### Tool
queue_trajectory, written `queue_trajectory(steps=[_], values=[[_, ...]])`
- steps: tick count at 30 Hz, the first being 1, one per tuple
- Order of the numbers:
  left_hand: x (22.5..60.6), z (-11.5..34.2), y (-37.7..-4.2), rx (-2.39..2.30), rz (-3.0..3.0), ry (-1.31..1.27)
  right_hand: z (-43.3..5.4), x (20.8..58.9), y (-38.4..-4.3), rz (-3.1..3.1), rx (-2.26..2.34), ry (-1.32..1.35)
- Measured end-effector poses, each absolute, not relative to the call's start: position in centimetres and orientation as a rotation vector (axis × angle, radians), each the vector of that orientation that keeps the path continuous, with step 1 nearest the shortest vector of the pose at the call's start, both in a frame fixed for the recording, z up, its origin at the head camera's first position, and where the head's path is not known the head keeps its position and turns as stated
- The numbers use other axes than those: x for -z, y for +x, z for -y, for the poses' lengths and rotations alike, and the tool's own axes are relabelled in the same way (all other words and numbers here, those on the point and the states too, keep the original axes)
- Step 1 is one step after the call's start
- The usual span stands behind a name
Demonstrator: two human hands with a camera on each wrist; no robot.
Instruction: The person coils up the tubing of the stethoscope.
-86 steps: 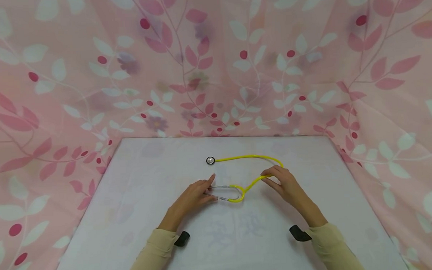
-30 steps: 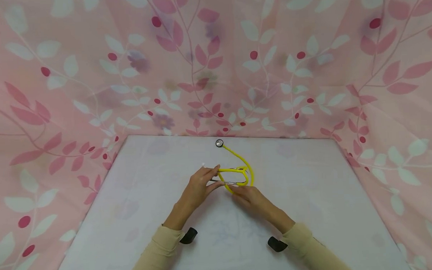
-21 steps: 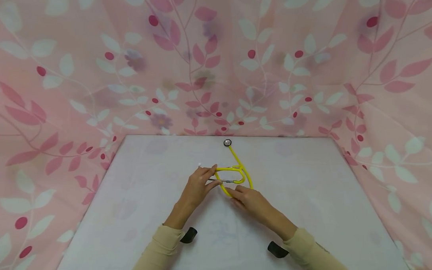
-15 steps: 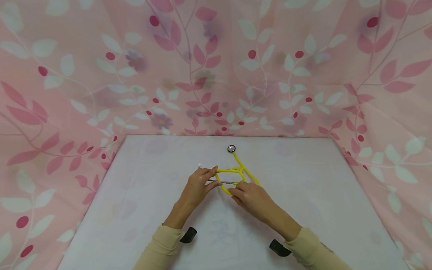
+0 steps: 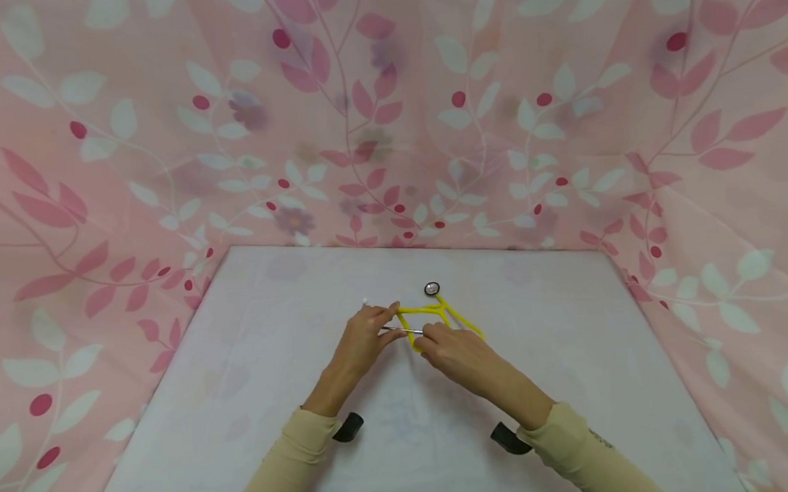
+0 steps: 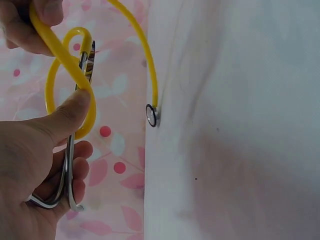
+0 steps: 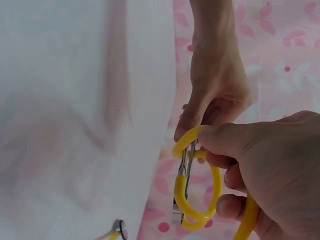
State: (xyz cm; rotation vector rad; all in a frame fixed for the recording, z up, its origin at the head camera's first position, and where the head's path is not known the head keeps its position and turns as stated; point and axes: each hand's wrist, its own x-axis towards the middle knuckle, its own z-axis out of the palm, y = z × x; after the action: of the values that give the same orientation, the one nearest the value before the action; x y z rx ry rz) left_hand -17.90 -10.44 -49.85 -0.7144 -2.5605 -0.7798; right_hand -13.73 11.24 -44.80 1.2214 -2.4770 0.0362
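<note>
A stethoscope with yellow tubing point(image 5: 422, 310) is between both hands over the middle of the table. My left hand point(image 5: 358, 341) grips its metal ear tubes point(image 6: 69, 160), and the left thumb presses a bend of the tubing against them. In the right wrist view, the right hand point(image 7: 270, 165) pinches the tubing between thumb and fingers, close to the left fingertips. The yellow tube loops around the ear tubes. Its far end, with the round black-rimmed chest piece point(image 5: 432, 289), lies behind the hands. A white ear tip point(image 5: 365, 301) shows past the left fingers.
A white-covered table point(image 5: 271, 286) lies under the hands, its back edge against a pink leaf-patterned curtain point(image 5: 390, 130). The curtain also hangs at both sides. A dark wrist device point(image 5: 348, 427) sits below each forearm.
The right hand has come left from the far bend, bringing the tubing into a loop at the left hand. Over the last second the chest piece has slid right and nearer.
</note>
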Motion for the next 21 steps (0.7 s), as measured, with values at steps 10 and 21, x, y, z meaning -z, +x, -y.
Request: queue_trajectory(steps=[10, 21], values=[[49.5, 10.7, -17.4, 0.716, 2.578, -0.784, -11.0, 43.5, -15.4, 2.504, -0.137, 1.271], [49.2, 10.3, -16.2, 0.712, 2.531, -1.006, -13.1, 43.1, -20.6, 2.633, -0.971, 1.172]])
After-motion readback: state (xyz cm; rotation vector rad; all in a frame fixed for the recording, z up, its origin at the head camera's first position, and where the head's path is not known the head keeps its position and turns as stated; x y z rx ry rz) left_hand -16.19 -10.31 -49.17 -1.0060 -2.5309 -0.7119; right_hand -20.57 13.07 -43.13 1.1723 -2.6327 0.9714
